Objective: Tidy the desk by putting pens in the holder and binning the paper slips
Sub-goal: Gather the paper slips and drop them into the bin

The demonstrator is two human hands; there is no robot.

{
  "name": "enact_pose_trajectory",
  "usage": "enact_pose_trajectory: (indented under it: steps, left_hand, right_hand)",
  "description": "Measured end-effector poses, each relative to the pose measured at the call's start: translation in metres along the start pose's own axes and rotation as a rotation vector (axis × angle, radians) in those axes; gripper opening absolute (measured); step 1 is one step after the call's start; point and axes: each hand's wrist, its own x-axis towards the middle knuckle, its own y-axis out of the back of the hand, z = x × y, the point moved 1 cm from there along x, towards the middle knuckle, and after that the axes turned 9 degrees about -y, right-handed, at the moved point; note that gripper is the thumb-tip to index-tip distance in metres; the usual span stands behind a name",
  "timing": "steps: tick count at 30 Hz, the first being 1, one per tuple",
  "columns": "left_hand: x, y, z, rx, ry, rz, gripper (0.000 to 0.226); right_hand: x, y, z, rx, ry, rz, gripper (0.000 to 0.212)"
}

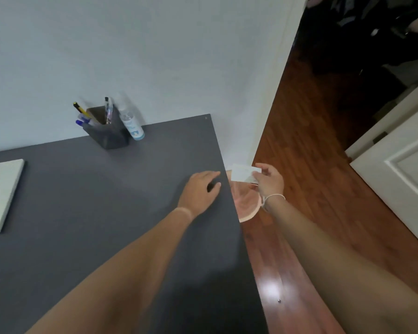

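Note:
My right hand pinches a white paper slip past the desk's right edge, directly above a pink bin on the floor. My left hand rests palm down on the dark grey desk at its right edge, fingers spread and holding nothing. At the back of the desk a dark pen holder stands against the wall with several pens sticking out of it.
A clear spray bottle stands just right of the holder. A white board or closed laptop lies at the desk's left. Wooden floor runs to the right, with a white door beyond.

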Motion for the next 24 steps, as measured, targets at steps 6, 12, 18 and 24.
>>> enact_pose_trajectory:
  steps: [6, 12, 18, 24]
  left_hand:
    - [0.009, -0.022, -0.013, 0.315, -0.068, -0.069, 0.056]
    - [0.008, -0.029, -0.018, 0.371, -0.094, -0.016, 0.058]
    - [0.009, -0.028, -0.020, 0.367, -0.076, -0.010, 0.056]
    - [0.010, -0.030, -0.022, 0.326, -0.066, 0.000, 0.055]
  right_hand:
    - [0.044, 0.003, 0.019, -0.040, -0.081, 0.063, 0.032]
    - [0.087, -0.015, 0.055, -0.180, -0.201, 0.103, 0.024]
    - [0.128, -0.035, 0.082, -0.248, -0.286, 0.005, 0.022]
    - [0.161, -0.041, 0.107, -0.209, -0.312, -0.019, 0.044]
